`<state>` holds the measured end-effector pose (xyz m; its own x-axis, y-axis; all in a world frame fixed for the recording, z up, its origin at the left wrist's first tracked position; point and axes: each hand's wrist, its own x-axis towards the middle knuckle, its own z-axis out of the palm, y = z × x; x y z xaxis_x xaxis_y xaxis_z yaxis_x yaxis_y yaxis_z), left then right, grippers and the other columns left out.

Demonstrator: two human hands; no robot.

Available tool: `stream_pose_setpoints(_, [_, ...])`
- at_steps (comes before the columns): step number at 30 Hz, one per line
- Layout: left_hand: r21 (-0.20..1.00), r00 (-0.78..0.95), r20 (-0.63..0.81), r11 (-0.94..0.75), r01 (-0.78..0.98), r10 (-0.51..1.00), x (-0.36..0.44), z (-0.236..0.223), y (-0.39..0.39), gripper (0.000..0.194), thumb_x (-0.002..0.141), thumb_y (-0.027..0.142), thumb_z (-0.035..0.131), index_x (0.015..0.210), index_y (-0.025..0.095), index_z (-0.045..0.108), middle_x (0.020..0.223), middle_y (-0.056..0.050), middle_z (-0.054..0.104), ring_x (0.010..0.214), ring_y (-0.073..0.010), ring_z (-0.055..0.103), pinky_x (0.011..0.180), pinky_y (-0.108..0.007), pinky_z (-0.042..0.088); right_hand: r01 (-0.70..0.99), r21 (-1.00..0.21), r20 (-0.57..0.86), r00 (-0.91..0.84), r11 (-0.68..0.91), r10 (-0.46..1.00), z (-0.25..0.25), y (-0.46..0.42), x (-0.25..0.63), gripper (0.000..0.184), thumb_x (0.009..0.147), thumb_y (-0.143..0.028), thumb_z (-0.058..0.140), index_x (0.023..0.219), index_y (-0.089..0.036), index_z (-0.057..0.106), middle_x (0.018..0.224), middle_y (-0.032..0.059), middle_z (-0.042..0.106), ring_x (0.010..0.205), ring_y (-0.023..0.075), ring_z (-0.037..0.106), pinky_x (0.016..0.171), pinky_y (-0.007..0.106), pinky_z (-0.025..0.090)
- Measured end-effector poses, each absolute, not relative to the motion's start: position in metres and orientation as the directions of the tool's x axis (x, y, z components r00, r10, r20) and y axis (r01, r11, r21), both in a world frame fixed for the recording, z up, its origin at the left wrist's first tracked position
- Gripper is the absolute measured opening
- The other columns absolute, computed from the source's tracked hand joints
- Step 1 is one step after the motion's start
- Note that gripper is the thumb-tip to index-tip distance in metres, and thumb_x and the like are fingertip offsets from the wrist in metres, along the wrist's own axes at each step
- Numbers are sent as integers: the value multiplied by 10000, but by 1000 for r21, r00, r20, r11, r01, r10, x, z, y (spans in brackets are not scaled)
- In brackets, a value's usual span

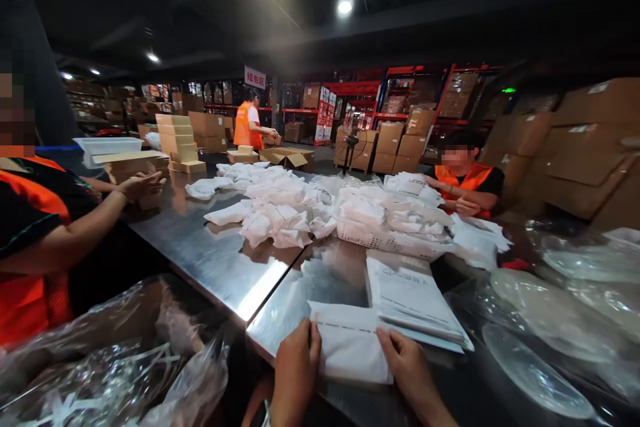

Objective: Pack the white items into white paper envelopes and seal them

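Between my hands, just above the metal table's near edge, is a flat white bag (pixel 350 347) with a line of dark print along its upper part. My left hand (pixel 296 367) pinches its left side with thumb and bent fingers. On the opposite side, my right hand (pixel 407 363) grips the bag's right edge. Right behind it lies a stack of flat white printed bags (pixel 415 297), partly covered by the held one. Farther back, a white perforated basket (pixel 385 240) is heaped with filled white bags (pixel 360 203).
More white bags (pixel 275 220) are piled on the metal table (pixel 215 267). At lower left stands a box lined with clear plastic (pixel 165 347); plastic-wrapped items (pixel 545 347) are at right. Co-workers in orange vests are at left (pixel 35 233), right (pixel 465 180) and back (pixel 247 125). Small cartons (pixel 177 140) are stacked far left.
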<state>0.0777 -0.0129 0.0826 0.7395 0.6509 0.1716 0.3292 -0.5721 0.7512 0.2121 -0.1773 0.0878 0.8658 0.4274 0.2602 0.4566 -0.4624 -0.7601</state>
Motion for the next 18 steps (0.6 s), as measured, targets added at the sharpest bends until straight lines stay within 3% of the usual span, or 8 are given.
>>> stream_pose_setpoints(4, [489, 770, 94, -703, 516, 631, 73, 100, -16, 288, 990, 200, 352, 972, 168, 637, 825, -84, 718, 779, -239, 701, 603, -272, 426, 423, -754, 217, 882, -503, 417, 84, -175, 215, 520, 731, -691, 372, 500, -226, 400, 512, -9, 401, 559, 163, 413, 537, 292, 329])
stream_pose_setpoints(7, [313, 752, 181, -762, 567, 634, 75, 111, -21, 390, 915, 32, 384, 1227, 132, 595, 929, -102, 715, 801, -239, 703, 617, -287, 492, 422, -767, 221, 881, -483, 419, 84, -173, 215, 513, 732, -693, 385, 509, -231, 380, 516, -17, 385, 546, 152, 394, 524, 287, 319])
stream_pose_setpoints(9, [218, 757, 346, -833, 509, 554, 84, 114, -27, 510, 859, -26, 416, 1323, 140, 545, 1097, -128, 691, 953, -257, 681, 766, -353, 544, 431, -771, 209, 867, -469, 453, 83, -174, 217, 520, 753, -689, 386, 522, -225, 421, 525, -9, 434, 550, 159, 430, 521, 283, 349])
stream_pose_setpoints(12, [157, 791, 508, -939, 305, 341, 103, 107, -35, 427, 891, 73, 489, 1290, 187, 590, 1311, -121, 611, 1225, -277, 558, 1043, -465, 451, 486, -718, 229, 841, -499, 489, 81, -182, 219, 528, 800, -664, 367, 528, -223, 472, 502, 6, 503, 518, 176, 504, 492, 284, 396])
stream_pose_setpoints(15, [213, 791, 523, -947, 240, 318, 119, 90, -42, 343, 939, 227, 510, 1265, 238, 615, 1353, -112, 589, 1284, -290, 514, 1087, -544, 398, 680, -487, 510, 731, -548, 454, 87, -188, 216, 437, 871, -555, 420, 766, -195, 646, 616, 33, 662, 540, 210, 629, 494, 297, 482])
stream_pose_setpoints(17, [240, 763, 546, -937, 253, 346, 126, 76, -43, 349, 943, 260, 516, 1280, 256, 607, 1348, -117, 594, 1281, -302, 517, 1071, -576, 405, 841, -156, 759, 438, -518, 482, 95, -184, 212, 327, 921, -392, 456, 1050, -174, 661, 909, 88, 744, 791, 236, 713, 665, 318, 568])
stream_pose_setpoints(18, [240, 744, 574, -939, 247, 342, 130, 68, -42, 355, 943, 267, 520, 1289, 265, 601, 1350, -113, 594, 1280, -304, 517, 1066, -583, 409, 883, 28, 815, 251, -468, 523, 99, -179, 210, 312, 929, -295, 451, 1148, -170, 634, 1063, 106, 727, 958, 239, 698, 789, 333, 572])
